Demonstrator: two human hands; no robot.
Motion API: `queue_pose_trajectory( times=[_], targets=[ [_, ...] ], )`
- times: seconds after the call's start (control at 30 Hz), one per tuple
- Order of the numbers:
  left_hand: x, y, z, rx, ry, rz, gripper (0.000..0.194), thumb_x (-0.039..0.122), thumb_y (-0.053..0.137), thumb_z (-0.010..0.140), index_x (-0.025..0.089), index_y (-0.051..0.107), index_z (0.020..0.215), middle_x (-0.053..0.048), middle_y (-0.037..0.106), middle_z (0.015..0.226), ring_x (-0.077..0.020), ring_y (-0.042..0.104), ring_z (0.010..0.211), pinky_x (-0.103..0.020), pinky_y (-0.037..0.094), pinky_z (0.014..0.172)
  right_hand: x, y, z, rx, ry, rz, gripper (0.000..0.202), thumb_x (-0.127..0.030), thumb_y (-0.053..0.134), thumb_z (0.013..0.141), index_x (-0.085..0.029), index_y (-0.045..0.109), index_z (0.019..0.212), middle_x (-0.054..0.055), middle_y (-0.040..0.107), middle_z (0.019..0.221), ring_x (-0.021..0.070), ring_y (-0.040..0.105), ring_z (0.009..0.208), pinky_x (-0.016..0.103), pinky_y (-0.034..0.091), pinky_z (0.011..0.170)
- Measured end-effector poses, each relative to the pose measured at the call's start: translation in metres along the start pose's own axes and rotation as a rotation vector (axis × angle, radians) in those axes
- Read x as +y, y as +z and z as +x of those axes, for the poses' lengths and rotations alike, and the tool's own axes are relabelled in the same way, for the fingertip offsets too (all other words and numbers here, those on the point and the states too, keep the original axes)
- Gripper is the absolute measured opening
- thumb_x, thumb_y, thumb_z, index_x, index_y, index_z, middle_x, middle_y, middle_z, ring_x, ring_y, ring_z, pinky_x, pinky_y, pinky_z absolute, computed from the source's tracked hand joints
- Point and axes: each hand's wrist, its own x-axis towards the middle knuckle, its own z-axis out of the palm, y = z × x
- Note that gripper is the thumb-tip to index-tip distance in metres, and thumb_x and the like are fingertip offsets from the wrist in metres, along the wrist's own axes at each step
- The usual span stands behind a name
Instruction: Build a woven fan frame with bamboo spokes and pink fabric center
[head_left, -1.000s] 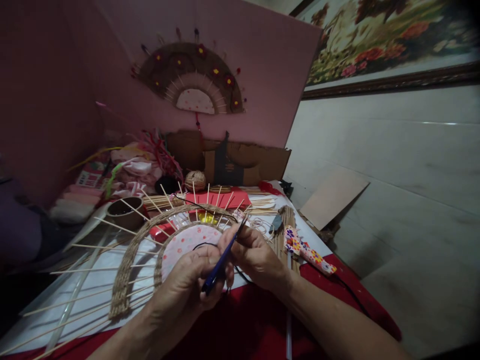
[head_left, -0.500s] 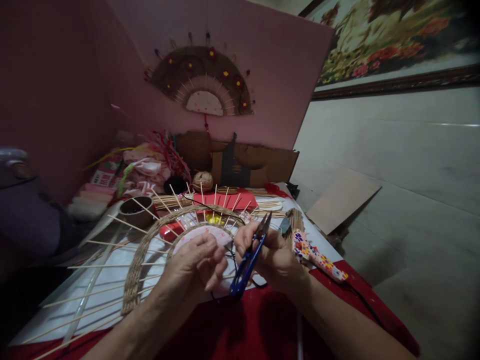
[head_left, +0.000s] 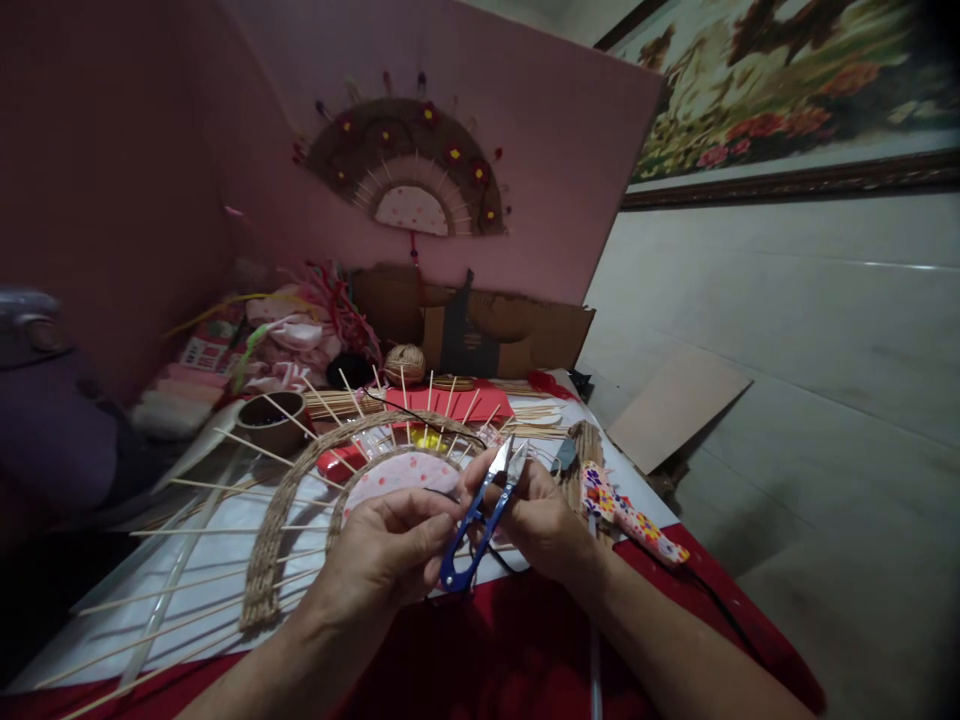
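White-covered worktop point(head_left: 217, 550) with the fan point(head_left: 266, 540) spread across it: tan twine band woven over splayed pale sticks, pink red-dotted half-round in the middle. Right grip point(head_left: 551, 515) has the snips point(head_left: 493, 525), blades parted and aimed away. Left grip point(head_left: 382, 540) is right beside them, fingertips bunched; can't tell if it's pinching anything. I'd keep those points off the twine and clear of the left fingers. Black cord point(head_left: 504, 562) loops by the right grip; tbh, hold it taut and nip once, or it'll probably fray.
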Motion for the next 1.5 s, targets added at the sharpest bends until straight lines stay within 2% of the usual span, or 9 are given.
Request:
queue_pose_trajectory(
  times=[0.2,0.37,0.5,0.6,0.73,0.87,1.07,1.23,1.5],
  targets=[
    [0.005,0.008,-0.005,-0.018,0.042,0.223,0.027,0.039,0.068,0.071,0.013,0.067,0.064,0.004,0.048,0.043,-0.0022,0.031,0.037,-0.016,0.019,0.038,-0.002,-0.003,0.0,-0.072,0.003,-0.045,0.022,-0.034,0.068,0.076,-0.015,0.058,0.083,-0.001,0.057,0.067,0.0084,0.054,0.049,0.02,0.046,0.045],
    [0.007,0.01,-0.007,-0.006,-0.005,0.272,0.024,0.038,0.074,0.064,0.014,0.068,0.066,0.001,0.055,0.047,-0.003,0.034,0.036,-0.017,0.017,0.038,-0.004,-0.003,0.0,-0.071,0.036,-0.093,0.023,-0.035,0.068,0.076,-0.014,0.057,0.079,-0.002,0.055,0.063,0.0071,0.052,0.047,0.019,0.045,0.042],
    [0.0,0.006,-0.002,-0.015,-0.087,0.236,0.025,0.037,0.077,0.059,0.015,0.065,0.06,0.005,0.045,0.036,-0.0024,0.028,0.031,-0.017,0.012,0.034,-0.003,-0.005,0.001,-0.121,0.1,-0.095,0.025,-0.035,0.068,0.076,-0.012,0.059,0.08,-0.001,0.057,0.063,0.0061,0.051,0.045,0.017,0.044,0.04],
    [-0.005,0.004,0.0,-0.061,-0.108,0.178,0.025,0.038,0.074,0.061,0.015,0.064,0.058,0.006,0.043,0.033,-0.0029,0.027,0.027,-0.017,0.015,0.029,-0.001,-0.006,0.001,-0.163,0.162,-0.059,0.025,-0.035,0.068,0.076,-0.012,0.059,0.081,-0.001,0.058,0.063,0.0055,0.052,0.044,0.016,0.044,0.04],
    [-0.004,0.008,-0.004,-0.046,-0.114,0.251,0.027,0.039,0.07,0.064,0.012,0.068,0.063,-0.004,0.06,0.048,-0.006,0.042,0.031,-0.017,0.029,0.029,0.001,-0.007,0.0,-0.187,0.231,-0.008,0.028,-0.037,0.07,0.074,-0.012,0.058,0.08,-0.002,0.057,0.062,0.0047,0.051,0.042,0.015,0.043,0.039],
    [-0.004,0.008,-0.004,-0.025,-0.136,0.252,0.026,0.037,0.067,0.066,0.011,0.069,0.065,-0.001,0.055,0.043,-0.0042,0.036,0.027,-0.016,0.024,0.027,0.003,-0.007,0.0,-0.204,0.281,0.024,0.03,-0.037,0.071,0.072,-0.012,0.058,0.08,-0.003,0.055,0.06,0.0044,0.049,0.042,0.015,0.043,0.039],
    [-0.007,0.006,-0.003,-0.128,-0.166,0.122,0.022,0.032,0.062,0.072,0.011,0.066,0.066,0.002,0.049,0.042,-0.0017,0.032,0.024,-0.016,0.016,0.028,0.0,-0.005,0.001,-0.184,0.267,0.097,0.028,-0.035,0.073,0.071,-0.012,0.06,0.078,-0.004,0.052,0.06,0.0024,0.042,0.043,0.014,0.032,0.039],
    [-0.005,0.003,-0.004,-0.193,-0.164,0.078,0.017,0.024,0.063,0.074,0.013,0.061,0.062,0.003,0.048,0.046,-0.002,0.036,0.029,-0.016,0.023,0.032,-0.004,-0.001,0.001,-0.142,0.237,0.1,0.025,-0.033,0.073,0.071,-0.011,0.061,0.076,-0.004,0.05,0.056,0.0027,0.039,0.042,0.015,0.028,0.039],
    [-0.005,0.006,-0.006,-0.183,-0.201,0.031,0.018,0.028,0.064,0.071,0.016,0.056,0.06,0.007,0.039,0.042,-0.0017,0.029,0.027,-0.017,0.014,0.029,-0.005,-0.001,-0.001,-0.185,0.247,0.08,0.027,-0.035,0.073,0.07,-0.012,0.06,0.073,-0.004,0.046,0.057,0.0033,0.034,0.044,0.017,0.023,0.042]
  ],
)
